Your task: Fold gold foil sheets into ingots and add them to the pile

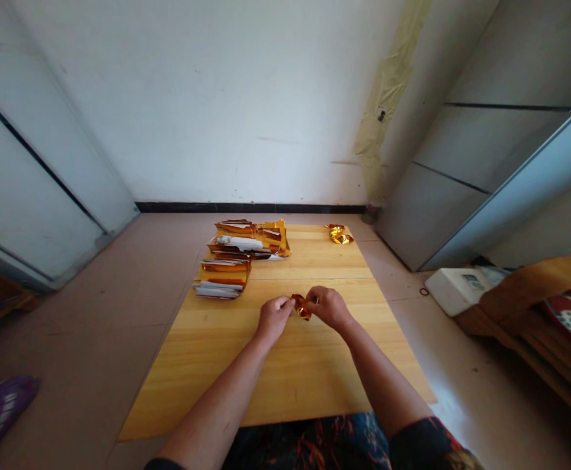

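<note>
A small piece of folded gold foil paper (303, 312) is held between my two hands, just above the middle of the wooden table. My left hand (274, 318) pinches its left end between thumb and fingers. On the other side, my right hand (328, 305) has its fingers curled on the foil's right end. Stacks of flat gold foil paper with white edges (220, 277) lie at the table's left, and more gold sheets (250, 238) lie behind them. Two shiny folded gold pieces (339, 234) rest at the far right corner.
The wooden table (285, 385) stands in front of my lap on a tiled floor. A white wall (246, 104) rises beyond it. Right of the table are a grey cabinet (451, 176), a white foam box (456, 290) and wooden furniture (524, 313). A purple bag (4, 411) lies at left.
</note>
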The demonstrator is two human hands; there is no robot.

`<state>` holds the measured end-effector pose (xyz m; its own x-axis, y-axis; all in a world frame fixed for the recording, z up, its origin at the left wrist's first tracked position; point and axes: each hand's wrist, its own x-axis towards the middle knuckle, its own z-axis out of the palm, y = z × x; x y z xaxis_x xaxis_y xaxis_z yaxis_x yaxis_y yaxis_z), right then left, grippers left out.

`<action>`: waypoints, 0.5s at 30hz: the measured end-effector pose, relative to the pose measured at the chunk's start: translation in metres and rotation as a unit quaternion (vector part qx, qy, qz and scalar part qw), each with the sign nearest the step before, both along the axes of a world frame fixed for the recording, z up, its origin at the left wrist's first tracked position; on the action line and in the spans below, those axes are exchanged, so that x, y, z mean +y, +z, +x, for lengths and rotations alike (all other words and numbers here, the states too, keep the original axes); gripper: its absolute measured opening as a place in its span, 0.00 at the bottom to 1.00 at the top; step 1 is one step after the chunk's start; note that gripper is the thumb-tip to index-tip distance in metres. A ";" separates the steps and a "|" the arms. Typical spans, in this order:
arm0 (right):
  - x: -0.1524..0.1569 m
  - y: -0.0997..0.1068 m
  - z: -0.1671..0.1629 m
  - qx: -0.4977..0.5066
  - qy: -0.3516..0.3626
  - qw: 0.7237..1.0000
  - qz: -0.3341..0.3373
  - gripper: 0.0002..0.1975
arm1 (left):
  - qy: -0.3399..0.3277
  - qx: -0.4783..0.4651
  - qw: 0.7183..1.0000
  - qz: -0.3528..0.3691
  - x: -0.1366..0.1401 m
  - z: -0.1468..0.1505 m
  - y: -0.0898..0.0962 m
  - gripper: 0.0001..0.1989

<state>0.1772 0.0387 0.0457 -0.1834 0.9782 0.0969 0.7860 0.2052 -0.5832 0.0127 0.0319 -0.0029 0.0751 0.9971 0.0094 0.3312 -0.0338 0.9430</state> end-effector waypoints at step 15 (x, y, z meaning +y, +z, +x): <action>0.003 0.002 0.007 -0.008 0.010 1.000 0.023 0.07 | -0.013 0.005 1.000 -0.012 0.000 0.000 0.005 0.18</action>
<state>0.1837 0.0414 0.0481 -0.2045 0.9689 0.1396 0.7904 0.2476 -0.5604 0.0126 0.0317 0.0019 0.1000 0.9949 -0.0156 0.3399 -0.0195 0.9403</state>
